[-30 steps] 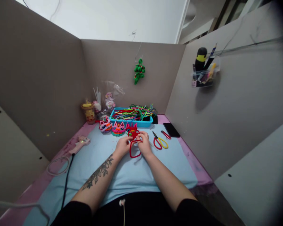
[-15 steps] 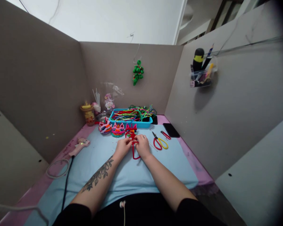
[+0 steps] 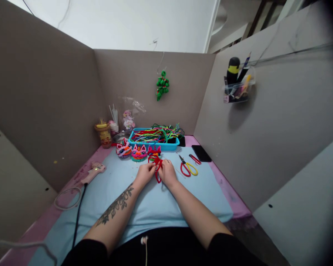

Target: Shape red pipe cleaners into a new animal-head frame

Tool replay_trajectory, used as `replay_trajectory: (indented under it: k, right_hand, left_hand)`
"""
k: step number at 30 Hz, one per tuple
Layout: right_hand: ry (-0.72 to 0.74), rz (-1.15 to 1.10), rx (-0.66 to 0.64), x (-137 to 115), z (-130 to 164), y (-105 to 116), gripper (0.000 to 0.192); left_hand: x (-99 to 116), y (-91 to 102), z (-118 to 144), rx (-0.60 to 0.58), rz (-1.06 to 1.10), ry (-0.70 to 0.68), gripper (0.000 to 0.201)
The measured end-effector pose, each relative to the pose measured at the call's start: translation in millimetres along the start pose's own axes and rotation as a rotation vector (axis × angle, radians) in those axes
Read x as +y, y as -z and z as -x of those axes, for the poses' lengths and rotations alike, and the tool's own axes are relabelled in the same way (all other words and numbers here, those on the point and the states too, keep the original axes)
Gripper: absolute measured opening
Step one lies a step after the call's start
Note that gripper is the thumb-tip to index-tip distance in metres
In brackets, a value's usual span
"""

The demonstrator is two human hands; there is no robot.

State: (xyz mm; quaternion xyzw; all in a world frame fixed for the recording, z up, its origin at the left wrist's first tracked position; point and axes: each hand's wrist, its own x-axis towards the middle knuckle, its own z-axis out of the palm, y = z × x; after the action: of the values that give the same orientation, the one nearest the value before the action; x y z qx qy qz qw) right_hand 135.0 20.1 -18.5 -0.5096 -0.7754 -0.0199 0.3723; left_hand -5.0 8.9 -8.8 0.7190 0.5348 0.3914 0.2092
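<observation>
Over the light blue mat [image 3: 122, 192], my left hand [image 3: 144, 173] and my right hand [image 3: 167, 173] pinch a red pipe cleaner piece [image 3: 157, 167] between them. Its loop is squeezed narrow and hangs down between my fingers. Just beyond my hands stand three finished pipe cleaner animal heads [image 3: 138, 152] in a row. A blue basket [image 3: 154, 142] full of coloured pipe cleaners sits behind them.
Red and yellow scissors [image 3: 187, 167] and a small red tool [image 3: 194, 159] lie right of my hands, with a black phone [image 3: 201, 153] beyond. A pink glue gun [image 3: 93, 172] with a cord lies at the left. A jar [image 3: 103, 133] stands at the back left. Cardboard walls enclose the desk.
The red loop, wide and round a second ago, has been pressed into a narrow shape. My hands have drawn closer together around it.
</observation>
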Motion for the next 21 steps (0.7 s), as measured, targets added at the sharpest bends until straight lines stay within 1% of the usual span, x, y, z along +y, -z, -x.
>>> replay_trajectory:
  k: [4, 9, 14, 21]
  right_hand:
    - [-0.015, 0.047, -0.034, -2.7, 0.8, 1.4, 0.009]
    - [-0.009, 0.098, -0.033, -7.0, 0.7, 4.3, 0.009]
    - [-0.001, 0.126, -0.027, -8.2, 0.1, 4.0, 0.008]
    - [-0.039, 0.147, -0.004, -8.9, -0.3, 1.6, 0.007]
  left_hand:
    - [2.5, 2.1, 1.0, -0.001, -0.081, -0.02, 0.023]
    - [0.9, 3.0, 0.1, -0.01, -0.139, -0.065, 0.021]
    - [0.6, 3.2, -0.3, -0.008, -0.14, -0.087, 0.021]
    - [3.1, 3.0, -1.6, -0.013, -0.136, -0.095, 0.018]
